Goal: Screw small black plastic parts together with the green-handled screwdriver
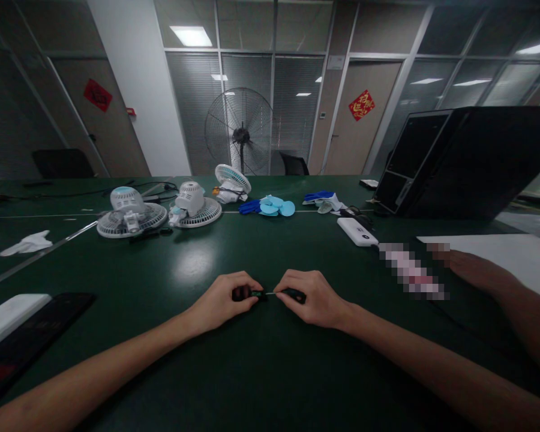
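Observation:
My left hand (225, 298) is closed around a small black part with a bit of green (255, 294), just above the dark green table (198, 378). What exactly the part is stays mostly hidden by the fingers. In a pinch grip, my right hand (317, 298) holds a small black-handled screwdriver (294, 294). Its thin metal shaft points left and reaches the end of the black part, level between the two hands. Whether the tip sits inside the part or only touches it, I cannot tell.
White desk fans (132, 217) lie at the back left, with blue gloves (251, 207) and light-blue discs (276, 206) beside them. A white power bank (357, 232) and a black computer case (468, 162) stand right. Another person's hand (479, 270) rests near a blurred phone-like object.

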`<action>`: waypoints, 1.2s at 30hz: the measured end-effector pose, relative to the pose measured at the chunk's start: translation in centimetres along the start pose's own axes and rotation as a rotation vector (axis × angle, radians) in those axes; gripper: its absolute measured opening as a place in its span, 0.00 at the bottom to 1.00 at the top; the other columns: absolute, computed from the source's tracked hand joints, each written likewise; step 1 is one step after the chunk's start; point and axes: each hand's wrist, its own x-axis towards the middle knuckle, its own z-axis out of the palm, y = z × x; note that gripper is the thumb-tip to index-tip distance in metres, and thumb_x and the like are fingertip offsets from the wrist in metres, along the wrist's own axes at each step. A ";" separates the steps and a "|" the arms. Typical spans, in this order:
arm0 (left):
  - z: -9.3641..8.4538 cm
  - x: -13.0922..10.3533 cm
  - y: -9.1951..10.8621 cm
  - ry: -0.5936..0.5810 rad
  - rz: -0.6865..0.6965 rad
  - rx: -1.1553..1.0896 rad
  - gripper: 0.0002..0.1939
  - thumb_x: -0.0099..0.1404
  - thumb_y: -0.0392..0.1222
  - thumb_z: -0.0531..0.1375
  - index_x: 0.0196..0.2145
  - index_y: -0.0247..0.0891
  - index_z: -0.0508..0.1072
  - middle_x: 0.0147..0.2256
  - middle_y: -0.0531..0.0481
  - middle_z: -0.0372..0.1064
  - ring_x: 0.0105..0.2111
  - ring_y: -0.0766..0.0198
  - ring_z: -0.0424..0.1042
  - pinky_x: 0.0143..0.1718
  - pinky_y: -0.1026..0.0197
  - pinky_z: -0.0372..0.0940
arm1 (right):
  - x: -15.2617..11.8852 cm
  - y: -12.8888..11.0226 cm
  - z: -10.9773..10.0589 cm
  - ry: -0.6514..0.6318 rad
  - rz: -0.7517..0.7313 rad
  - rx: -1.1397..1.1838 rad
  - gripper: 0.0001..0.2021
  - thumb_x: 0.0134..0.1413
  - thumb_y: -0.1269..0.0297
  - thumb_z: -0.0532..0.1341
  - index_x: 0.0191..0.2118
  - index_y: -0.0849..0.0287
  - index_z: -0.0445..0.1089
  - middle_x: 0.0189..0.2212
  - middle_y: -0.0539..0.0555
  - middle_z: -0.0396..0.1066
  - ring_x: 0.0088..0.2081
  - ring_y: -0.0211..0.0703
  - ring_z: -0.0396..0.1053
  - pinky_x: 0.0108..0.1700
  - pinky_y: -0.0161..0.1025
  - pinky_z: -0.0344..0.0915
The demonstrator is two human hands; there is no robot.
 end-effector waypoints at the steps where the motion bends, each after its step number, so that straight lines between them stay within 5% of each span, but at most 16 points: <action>1: 0.0 0.0 0.0 0.001 0.000 -0.005 0.13 0.71 0.46 0.63 0.51 0.46 0.80 0.44 0.49 0.75 0.39 0.61 0.72 0.39 0.59 0.66 | 0.0 0.0 0.0 -0.007 -0.002 0.000 0.06 0.68 0.67 0.63 0.46 0.57 0.77 0.40 0.53 0.78 0.37 0.41 0.75 0.41 0.37 0.70; 21: 0.0 0.1 0.4 0.022 -0.037 -0.061 0.17 0.68 0.44 0.65 0.54 0.44 0.78 0.42 0.49 0.77 0.38 0.60 0.73 0.38 0.59 0.66 | 0.3 -0.2 0.6 0.007 -0.063 0.009 0.08 0.69 0.67 0.63 0.50 0.57 0.77 0.43 0.54 0.77 0.39 0.42 0.75 0.41 0.38 0.71; 27: -0.1 0.1 0.8 0.008 -0.051 -0.063 0.18 0.69 0.45 0.65 0.55 0.45 0.77 0.43 0.49 0.77 0.38 0.60 0.73 0.39 0.59 0.66 | 0.6 0.1 0.6 0.165 -0.081 0.122 0.11 0.73 0.63 0.61 0.56 0.55 0.75 0.46 0.56 0.76 0.44 0.44 0.76 0.45 0.41 0.74; 32: -0.1 -0.1 1.0 -0.015 0.022 0.013 0.14 0.72 0.45 0.63 0.53 0.46 0.79 0.46 0.47 0.76 0.40 0.59 0.73 0.40 0.59 0.66 | 0.3 0.6 0.3 0.198 -0.035 0.127 0.10 0.72 0.63 0.61 0.55 0.55 0.75 0.45 0.56 0.76 0.43 0.45 0.76 0.45 0.42 0.75; 36: -1.4 0.2 -0.9 0.006 0.101 0.078 0.15 0.76 0.46 0.58 0.55 0.48 0.78 0.50 0.46 0.76 0.45 0.58 0.75 0.46 0.57 0.68 | 0.1 0.5 0.2 0.181 -0.018 0.144 0.11 0.72 0.65 0.62 0.55 0.55 0.75 0.46 0.55 0.76 0.44 0.44 0.76 0.46 0.41 0.76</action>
